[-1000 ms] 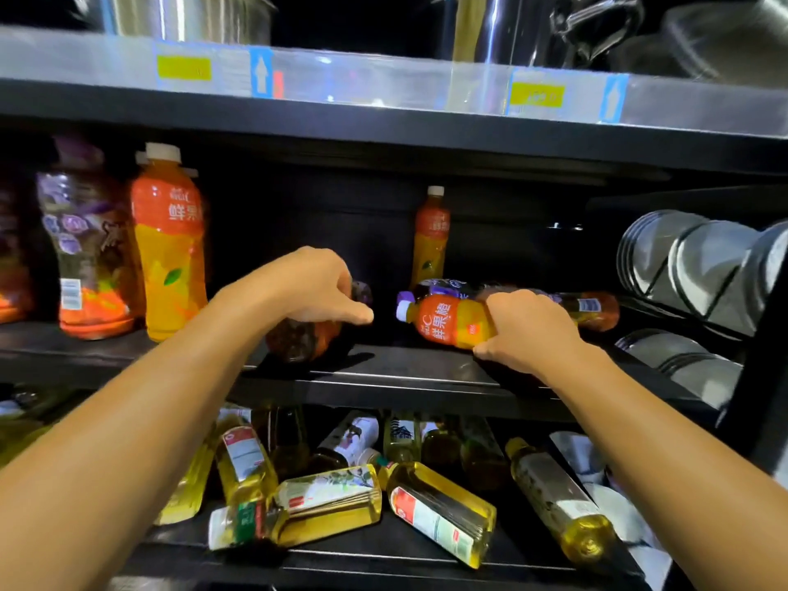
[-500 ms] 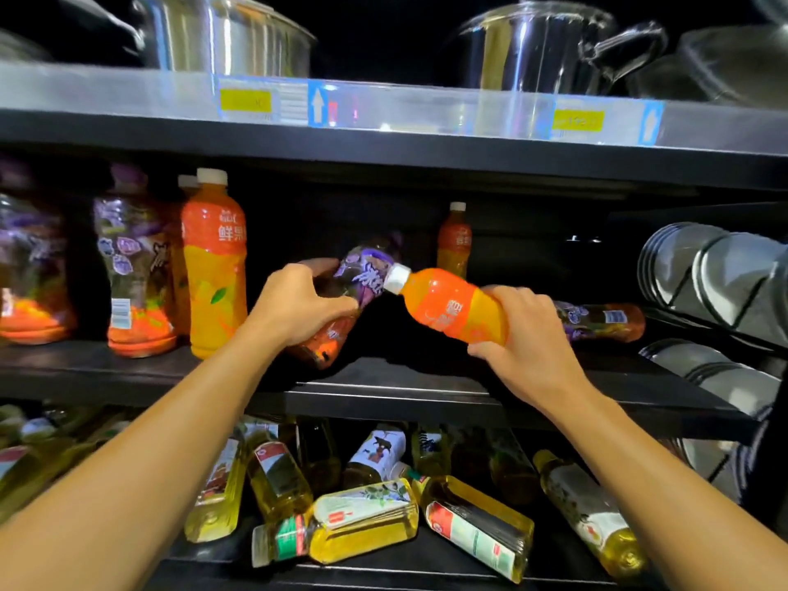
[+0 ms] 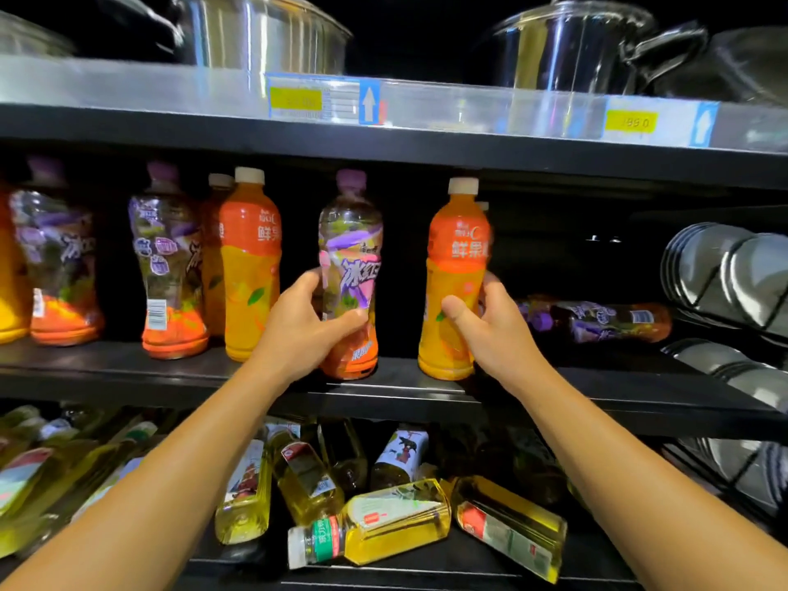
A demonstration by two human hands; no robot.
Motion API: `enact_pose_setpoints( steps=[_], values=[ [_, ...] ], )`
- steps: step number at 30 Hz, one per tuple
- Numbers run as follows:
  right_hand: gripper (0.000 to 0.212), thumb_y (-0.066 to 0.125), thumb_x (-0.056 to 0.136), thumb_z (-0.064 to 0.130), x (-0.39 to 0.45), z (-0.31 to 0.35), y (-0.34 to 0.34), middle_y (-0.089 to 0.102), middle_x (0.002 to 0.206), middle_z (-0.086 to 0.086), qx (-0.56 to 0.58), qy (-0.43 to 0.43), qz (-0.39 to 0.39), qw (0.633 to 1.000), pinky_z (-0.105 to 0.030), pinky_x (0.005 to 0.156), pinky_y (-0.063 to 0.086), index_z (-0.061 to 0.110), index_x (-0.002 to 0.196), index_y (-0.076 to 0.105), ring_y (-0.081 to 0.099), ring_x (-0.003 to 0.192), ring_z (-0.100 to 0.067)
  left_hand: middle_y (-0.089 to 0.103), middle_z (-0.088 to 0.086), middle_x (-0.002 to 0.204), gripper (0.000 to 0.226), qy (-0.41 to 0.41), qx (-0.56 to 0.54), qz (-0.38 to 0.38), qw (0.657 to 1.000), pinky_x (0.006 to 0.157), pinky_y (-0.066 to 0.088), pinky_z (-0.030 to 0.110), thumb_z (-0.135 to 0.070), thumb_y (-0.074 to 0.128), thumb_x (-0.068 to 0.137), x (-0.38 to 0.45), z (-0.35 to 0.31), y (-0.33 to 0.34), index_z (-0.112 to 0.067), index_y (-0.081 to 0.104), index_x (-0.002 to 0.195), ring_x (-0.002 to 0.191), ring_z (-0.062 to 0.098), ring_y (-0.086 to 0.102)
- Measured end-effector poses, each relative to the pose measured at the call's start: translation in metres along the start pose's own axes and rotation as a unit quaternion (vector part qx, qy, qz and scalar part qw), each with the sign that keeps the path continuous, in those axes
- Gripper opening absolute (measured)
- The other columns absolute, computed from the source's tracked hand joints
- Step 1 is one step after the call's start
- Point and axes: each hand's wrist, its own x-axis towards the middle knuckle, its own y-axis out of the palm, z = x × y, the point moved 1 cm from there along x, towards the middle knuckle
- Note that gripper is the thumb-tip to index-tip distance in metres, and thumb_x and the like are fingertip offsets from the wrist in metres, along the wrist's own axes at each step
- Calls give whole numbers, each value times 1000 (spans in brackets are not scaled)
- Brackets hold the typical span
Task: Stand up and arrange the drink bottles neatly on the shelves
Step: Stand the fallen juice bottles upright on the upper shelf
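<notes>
My left hand (image 3: pixel 305 330) grips a purple-capped tea bottle (image 3: pixel 350 249) that stands upright on the middle shelf (image 3: pixel 597 390). Just to its right my right hand (image 3: pixel 490 330) grips an orange juice bottle (image 3: pixel 456 258) with a white cap, also upright on the shelf. Further left stand another orange juice bottle (image 3: pixel 249 258) and two purple-capped tea bottles (image 3: pixel 168 266) (image 3: pixel 57 266). One purple-capped bottle (image 3: pixel 597 319) lies on its side behind my right hand, to the right.
Steel pots (image 3: pixel 264 32) (image 3: pixel 575 44) sit on the top shelf behind price tags (image 3: pixel 324 98). Stacked metal plates (image 3: pixel 725 275) fill a rack at right. Several cooking-oil bottles (image 3: pixel 375 522) lie jumbled on the lower shelf.
Both bottles, which lay on the shelf a second ago, were lifted, tilted up and now stand upright side by side. My view has moved closer and a little left.
</notes>
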Motion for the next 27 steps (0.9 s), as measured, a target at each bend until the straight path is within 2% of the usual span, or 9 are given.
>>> enact_pose_setpoints(
  steps=[1, 4, 5, 11, 14, 19, 22, 24, 27],
  values=[
    [46, 63, 93, 34, 6, -4, 4, 63, 122, 3, -9, 10, -2, 1000, -41, 95, 52, 22, 133, 46, 61, 111, -16, 64, -12, 112, 54, -1, 29, -1, 1000, 77, 52, 13, -26, 77, 83, 2, 1, -1, -16, 53, 131, 93, -9, 62],
    [49, 64, 93, 34, 27, -12, 16, 64, 123, -1, -39, 40, 5, 998, -48, 99, 50, 18, 134, 45, 62, 112, -22, 61, 2, 127, 68, -21, 115, -12, 993, 93, 52, 39, -39, 76, 81, 13, 1, 5, -16, 48, 138, 112, 18, 59],
    [48, 65, 92, 34, 34, -14, 21, 64, 124, -3, -44, 54, 8, 998, -49, 100, 48, 18, 133, 46, 61, 113, -24, 60, 6, 129, 69, -30, 134, -17, 990, 96, 50, 42, -39, 77, 81, 18, 0, 9, -16, 47, 139, 115, 24, 58],
    [59, 64, 91, 40, 71, -13, 48, 53, 136, -13, -159, 100, 11, 982, -43, 103, 42, 11, 137, 40, 51, 123, -34, 56, 16, 135, 69, -115, 190, -40, 974, 99, 43, 40, -30, 74, 85, 51, 2, 32, -13, 40, 142, 123, 39, 52],
    [55, 63, 91, 41, 82, -15, 57, 56, 132, -13, -170, 112, 7, 979, -40, 100, 44, 10, 132, 43, 53, 121, -34, 57, 21, 132, 63, -149, 219, -44, 963, 97, 44, 43, -32, 71, 87, 62, 5, 38, -9, 40, 137, 120, 42, 53],
    [50, 61, 93, 41, 94, -16, 62, 59, 131, -9, -205, 116, 43, 971, -33, 95, 42, 11, 132, 50, 55, 121, -30, 56, 21, 131, 56, -165, 220, -45, 960, 93, 46, 44, -29, 69, 90, 69, 5, 40, -8, 39, 132, 118, 42, 55],
    [67, 65, 89, 46, 92, -6, 49, 54, 137, -8, -276, 94, 76, 954, -37, 100, 45, 10, 140, 40, 53, 124, -28, 51, 17, 138, 69, -130, 178, -64, 973, 99, 42, 39, -24, 75, 84, 61, 2, 36, -10, 37, 141, 125, 36, 51],
    [77, 68, 87, 48, 81, 5, 24, 51, 140, -5, -310, 59, 56, 947, -34, 99, 44, 12, 146, 34, 52, 125, -25, 45, 15, 141, 77, -53, 150, -100, 982, 102, 36, 31, -22, 77, 82, 46, -8, 34, -12, 36, 146, 129, 30, 45],
    [62, 71, 85, 44, 58, 12, -31, 55, 130, 3, -313, 2, 31, 949, -26, 84, 44, 23, 138, 47, 58, 106, -16, 52, 9, 129, 64, 64, 139, -131, 979, 94, 36, 21, -28, 75, 82, 28, -34, 42, -16, 48, 139, 118, 22, 51]
  ],
)
